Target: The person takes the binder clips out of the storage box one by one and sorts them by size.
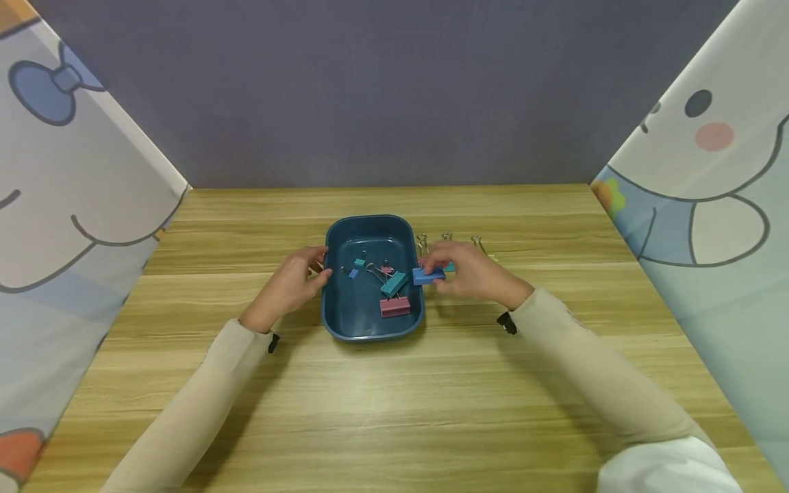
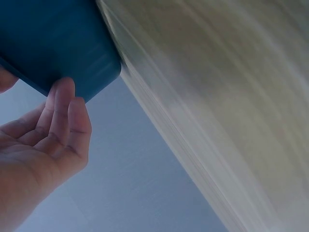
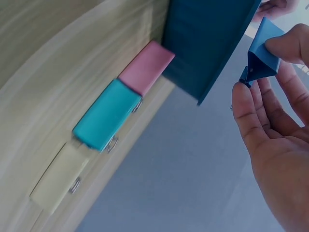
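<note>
A dark blue tray (image 1: 370,333) stands on the wooden table, with pink, teal and blue binder clips of different sizes lying inside. At its left side, my left hand (image 1: 290,284) holds the rim, fingers against the outer wall (image 2: 43,43) and thumb at the edge. My right hand (image 1: 471,274) pinches a large blue binder clip (image 1: 428,276) between thumb and fingers, just over the tray's right rim. In the right wrist view that blue clip (image 3: 263,48) is seen end-on, above the table.
Right of the tray a row of large binder clips lies on the table: pink (image 3: 146,67), teal (image 3: 107,115) and pale yellow (image 3: 60,176). A grey panel (image 1: 394,96) rises behind the table, and cartoon-printed cloths (image 1: 727,226) hang at both sides.
</note>
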### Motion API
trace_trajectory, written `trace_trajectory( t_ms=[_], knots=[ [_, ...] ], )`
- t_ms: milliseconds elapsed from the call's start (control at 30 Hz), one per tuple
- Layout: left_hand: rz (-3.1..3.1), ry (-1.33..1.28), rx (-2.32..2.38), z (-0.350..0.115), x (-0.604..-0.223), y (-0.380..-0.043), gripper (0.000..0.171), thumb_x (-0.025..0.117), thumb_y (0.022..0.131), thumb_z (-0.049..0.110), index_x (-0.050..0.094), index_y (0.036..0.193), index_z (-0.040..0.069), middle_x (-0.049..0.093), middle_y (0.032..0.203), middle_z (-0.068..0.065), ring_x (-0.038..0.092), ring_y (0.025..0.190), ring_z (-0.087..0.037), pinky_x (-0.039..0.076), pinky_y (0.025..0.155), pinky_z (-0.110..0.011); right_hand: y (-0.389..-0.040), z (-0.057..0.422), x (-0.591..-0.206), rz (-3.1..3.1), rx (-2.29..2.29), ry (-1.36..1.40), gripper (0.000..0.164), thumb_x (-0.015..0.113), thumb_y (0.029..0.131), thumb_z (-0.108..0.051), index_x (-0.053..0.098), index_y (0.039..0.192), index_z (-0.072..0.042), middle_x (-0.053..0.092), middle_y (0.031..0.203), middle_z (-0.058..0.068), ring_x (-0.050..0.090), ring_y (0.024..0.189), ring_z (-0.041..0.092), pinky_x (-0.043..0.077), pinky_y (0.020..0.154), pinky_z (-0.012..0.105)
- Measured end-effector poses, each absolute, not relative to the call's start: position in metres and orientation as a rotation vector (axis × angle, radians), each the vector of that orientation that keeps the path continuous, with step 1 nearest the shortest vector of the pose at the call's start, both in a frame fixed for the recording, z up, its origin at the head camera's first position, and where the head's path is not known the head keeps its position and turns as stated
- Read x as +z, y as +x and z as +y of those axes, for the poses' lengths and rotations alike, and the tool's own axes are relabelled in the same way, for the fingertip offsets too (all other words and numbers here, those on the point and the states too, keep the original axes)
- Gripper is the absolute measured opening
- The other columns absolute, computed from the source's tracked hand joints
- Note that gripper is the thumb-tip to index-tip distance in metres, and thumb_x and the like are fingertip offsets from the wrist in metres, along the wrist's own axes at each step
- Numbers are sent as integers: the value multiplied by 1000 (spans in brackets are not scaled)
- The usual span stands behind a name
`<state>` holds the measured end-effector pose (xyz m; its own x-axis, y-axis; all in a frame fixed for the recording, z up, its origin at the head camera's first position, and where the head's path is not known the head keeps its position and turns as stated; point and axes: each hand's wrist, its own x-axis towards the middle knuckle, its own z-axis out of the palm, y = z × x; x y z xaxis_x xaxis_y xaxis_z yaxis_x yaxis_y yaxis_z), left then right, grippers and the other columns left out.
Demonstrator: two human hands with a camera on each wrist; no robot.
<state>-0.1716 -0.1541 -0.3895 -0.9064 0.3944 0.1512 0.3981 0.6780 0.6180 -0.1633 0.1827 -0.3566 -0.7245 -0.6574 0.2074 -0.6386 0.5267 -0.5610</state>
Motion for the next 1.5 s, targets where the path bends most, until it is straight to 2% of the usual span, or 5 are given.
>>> trace_trajectory(
  t_ms=[133,567,833,1500],
  knots=[
    [-2870,-674,-1061,-154,-389,-171,46,63,89,6,48,129,-11,60,102,-20,62,88,-30,52,73,-42,-162,194,-357,2744,-960,-1118,21,69,74,1,67,88,-14,60,89,-5,54,80,18,48,73,43],
    [-2875,-677,-1064,-154,-389,-171,46,63,89,6,48,129,-11,59,102,-20,62,88,-30,52,72,-41,-156,212,-378,2687,-950,-1056,23,72,72,5,66,86,-12,61,90,-4,53,83,16,49,75,44],
    [-2885,-669,-1062,-154,-389,-172,46,63,89,7,48,129,-10,59,103,-20,62,89,-30,52,72,-41,-150,209,-394,2587,-921,-1119,24,71,69,5,67,87,-12,59,91,-4,54,86,17,47,77,35],
    [-2905,-654,-1077,-153,-387,-170,46,62,90,6,47,130,-10,59,105,-21,61,90,-30,52,74,-42,-154,206,-411,2567,-851,-1099,20,73,71,0,67,87,-11,61,90,-1,57,81,18,49,72,30]
  ],
)
